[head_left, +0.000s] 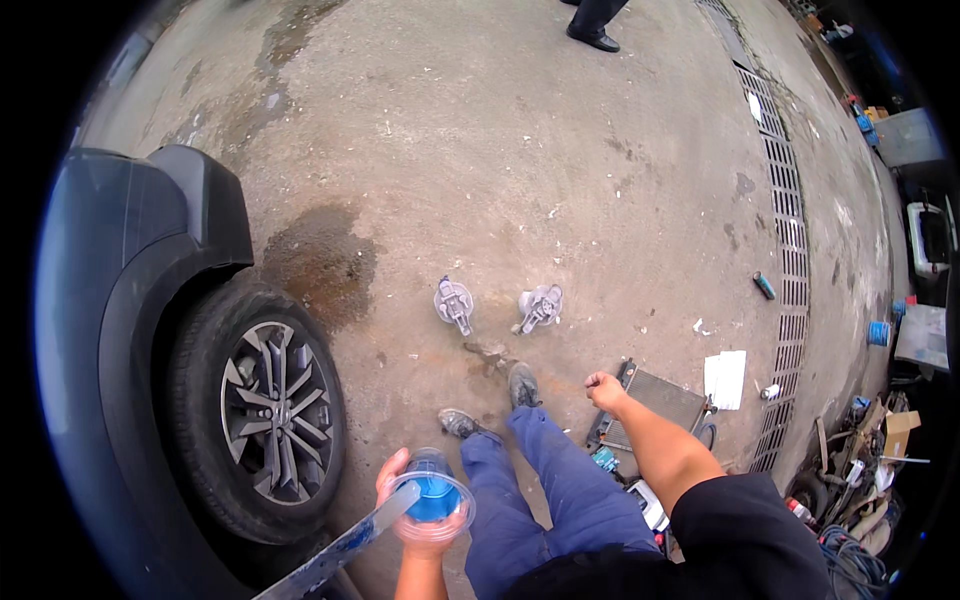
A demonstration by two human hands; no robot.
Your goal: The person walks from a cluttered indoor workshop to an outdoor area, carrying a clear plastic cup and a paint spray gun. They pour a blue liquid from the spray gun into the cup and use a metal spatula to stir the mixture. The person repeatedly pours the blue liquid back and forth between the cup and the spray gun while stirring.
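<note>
In my left hand is a clear plastic cup with blue liquid in it, my fingers wrapped round its side. A flat, blue-smeared stick slants across the cup's rim toward the lower left; its far end is out of view. My right hand is held out over the ground with its fingers curled in, and nothing shows in it. Below that hand lies a finned radiator. Ahead of my shoes, two grey round parts with brackets lie side by side on the concrete.
To my left stands a dark car with its wheel close by. A drain grate runs along the right, near white paper and a small can. Clutter piles up lower right. Another person's shoe shows at the top.
</note>
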